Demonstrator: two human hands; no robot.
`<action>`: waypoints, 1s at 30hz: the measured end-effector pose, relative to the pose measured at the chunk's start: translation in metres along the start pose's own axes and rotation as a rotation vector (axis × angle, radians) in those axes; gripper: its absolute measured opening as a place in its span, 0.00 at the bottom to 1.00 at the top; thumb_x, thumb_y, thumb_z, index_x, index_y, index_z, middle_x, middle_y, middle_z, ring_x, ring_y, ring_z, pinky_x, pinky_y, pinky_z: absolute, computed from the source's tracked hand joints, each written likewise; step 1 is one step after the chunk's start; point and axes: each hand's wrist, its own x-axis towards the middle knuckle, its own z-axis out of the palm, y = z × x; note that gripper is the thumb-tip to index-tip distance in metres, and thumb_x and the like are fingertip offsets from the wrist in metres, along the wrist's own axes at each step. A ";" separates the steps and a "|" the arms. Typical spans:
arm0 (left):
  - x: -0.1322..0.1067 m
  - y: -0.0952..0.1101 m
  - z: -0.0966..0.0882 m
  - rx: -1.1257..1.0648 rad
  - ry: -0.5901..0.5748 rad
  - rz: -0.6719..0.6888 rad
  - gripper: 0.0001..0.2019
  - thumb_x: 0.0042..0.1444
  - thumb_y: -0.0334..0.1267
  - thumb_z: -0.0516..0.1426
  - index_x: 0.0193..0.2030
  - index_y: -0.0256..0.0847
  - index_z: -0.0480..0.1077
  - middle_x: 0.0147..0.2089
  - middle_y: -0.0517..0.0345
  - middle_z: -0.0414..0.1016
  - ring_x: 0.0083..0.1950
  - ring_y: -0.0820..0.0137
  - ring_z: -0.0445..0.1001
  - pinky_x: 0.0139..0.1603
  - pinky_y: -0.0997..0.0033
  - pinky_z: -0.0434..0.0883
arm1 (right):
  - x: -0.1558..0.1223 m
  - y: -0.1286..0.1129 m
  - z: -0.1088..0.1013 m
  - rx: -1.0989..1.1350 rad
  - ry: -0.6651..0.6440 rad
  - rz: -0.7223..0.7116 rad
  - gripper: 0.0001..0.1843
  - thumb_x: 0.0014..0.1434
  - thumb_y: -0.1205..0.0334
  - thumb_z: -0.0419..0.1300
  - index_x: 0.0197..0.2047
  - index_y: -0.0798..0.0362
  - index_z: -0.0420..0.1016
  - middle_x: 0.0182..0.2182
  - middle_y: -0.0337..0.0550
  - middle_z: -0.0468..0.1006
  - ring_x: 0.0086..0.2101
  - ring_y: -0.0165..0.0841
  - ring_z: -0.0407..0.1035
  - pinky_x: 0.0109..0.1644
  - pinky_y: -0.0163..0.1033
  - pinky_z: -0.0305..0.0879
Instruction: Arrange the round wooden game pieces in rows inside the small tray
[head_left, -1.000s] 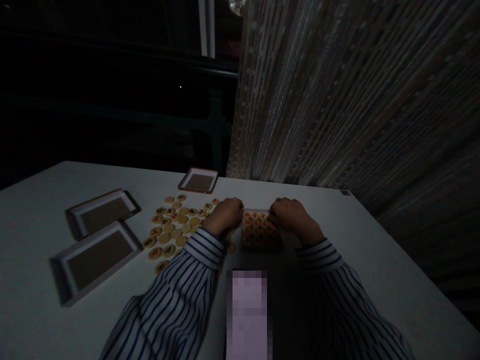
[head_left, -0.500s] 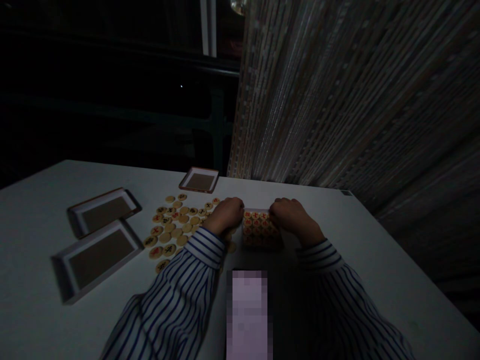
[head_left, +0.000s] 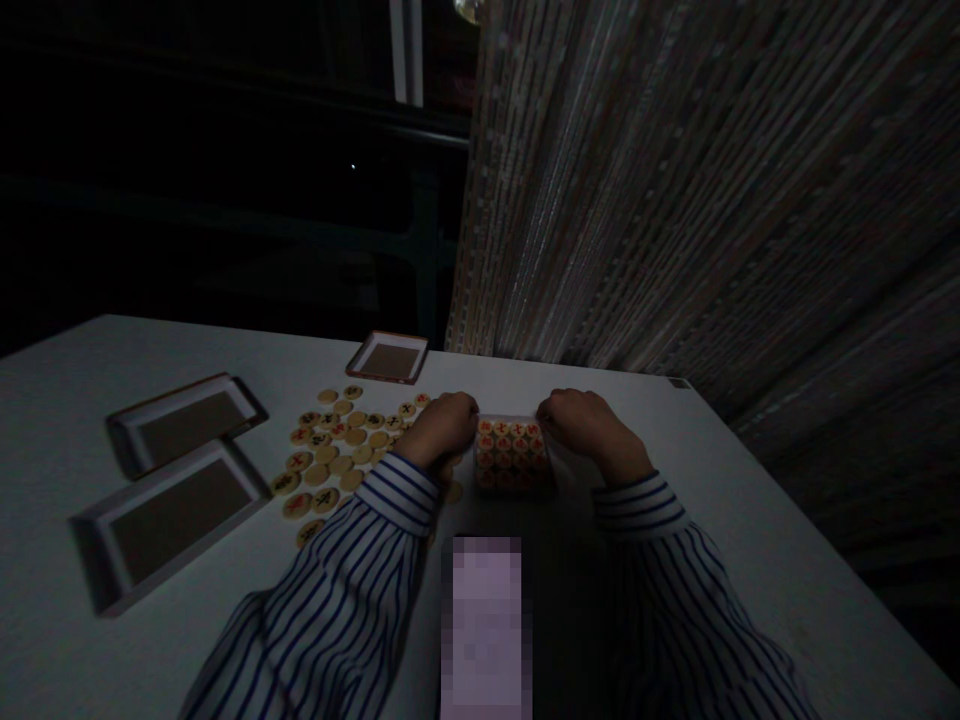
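Note:
A small box (head_left: pixel 514 490) stands on the table in front of me, filled with rows of round xiangqi pieces (head_left: pixel 513 450) with red characters. At its far left corner my left hand (head_left: pixel 442 428) is closed, fingers curled against the rim. My right hand (head_left: pixel 592 428) is likewise closed at the far right corner; its fingertips are partly hidden. Loose xiangqi pieces (head_left: pixel 341 465), red, black and blank-faced, lie scattered to the left, some covered by my left forearm.
Two shallow trays, one (head_left: pixel 176 530) nearer and one (head_left: pixel 184 420) farther, lie at the left. A smaller tray (head_left: pixel 388 358) sits near the white table's (head_left: pixel 750 560) back edge. A phone-like object with a blurred screen (head_left: pixel 486 630) lies in front. A string curtain (head_left: pixel 637 200) hangs behind.
The view has shifted slightly, moving most things a little left. My right hand sits slightly farther out from the box's side; both hands remain closed at its far corners.

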 end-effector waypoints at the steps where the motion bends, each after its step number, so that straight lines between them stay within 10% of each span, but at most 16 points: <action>1: 0.000 0.000 0.000 0.002 0.000 -0.001 0.14 0.56 0.37 0.50 0.40 0.38 0.75 0.42 0.46 0.78 0.43 0.64 0.75 0.42 0.71 0.68 | 0.001 0.000 0.001 0.004 -0.001 0.001 0.16 0.61 0.64 0.48 0.46 0.53 0.74 0.44 0.52 0.75 0.44 0.38 0.69 0.43 0.40 0.60; 30: 0.000 0.000 -0.001 0.012 -0.014 -0.006 0.15 0.57 0.38 0.49 0.41 0.38 0.75 0.43 0.46 0.78 0.45 0.64 0.75 0.44 0.71 0.67 | 0.007 -0.005 0.011 0.023 -0.025 -0.005 0.15 0.59 0.63 0.50 0.44 0.53 0.76 0.44 0.52 0.76 0.44 0.39 0.70 0.43 0.41 0.62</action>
